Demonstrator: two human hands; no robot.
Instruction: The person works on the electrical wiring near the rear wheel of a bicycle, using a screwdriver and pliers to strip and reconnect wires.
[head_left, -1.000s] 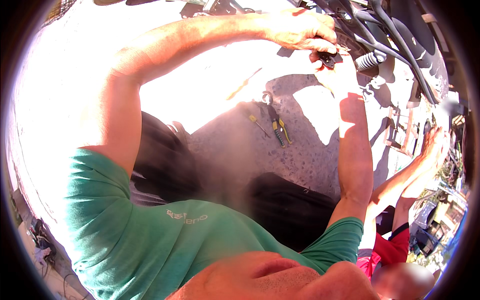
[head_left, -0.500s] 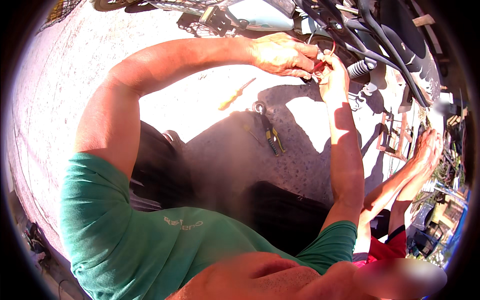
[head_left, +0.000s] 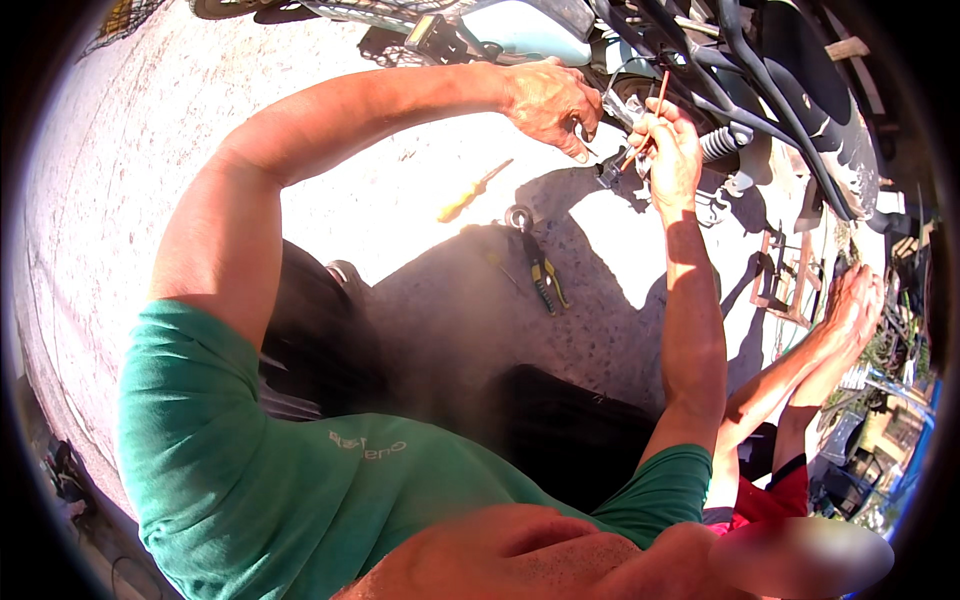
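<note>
"Head view: what has just changed at the hands?"

"They've come apart. Half a second ago both met over one small piece; now the left hand (head_left: 555, 108) sits off to one side, thumb and fingers parted around a gap, with nothing visible in it."

"And the right hand (head_left: 672, 150)?"

"Pinched narrow on a slender copper-coloured rod (head_left: 662, 92), which slants up and down past the fingertips. I can't tell whether it's wire or a tool."

"So what does that mean for the work?"

"As I judge it, the right hand alone now controls the rod, while the left is free of it. A small black angular part (head_left: 608, 174) shows just beside the rod's lower end; whether they touch, I can't tell."

"Where is all this?"

"Near the thick black tubular frame (head_left: 715, 92) and the pale grey coil spring (head_left: 722, 140)."

"Any other difference from the earlier frame?"

"Then, only a red streak showed between the crowded fingers; now the rod's length is plain. On the sunlit and shaded ground (head_left: 600, 330), the yellow-and-black-handled pliers (head_left: 545, 275) and yellow-handled screwdriver (head_left: 465, 198) lie as they did, well apart from both hands."
</note>
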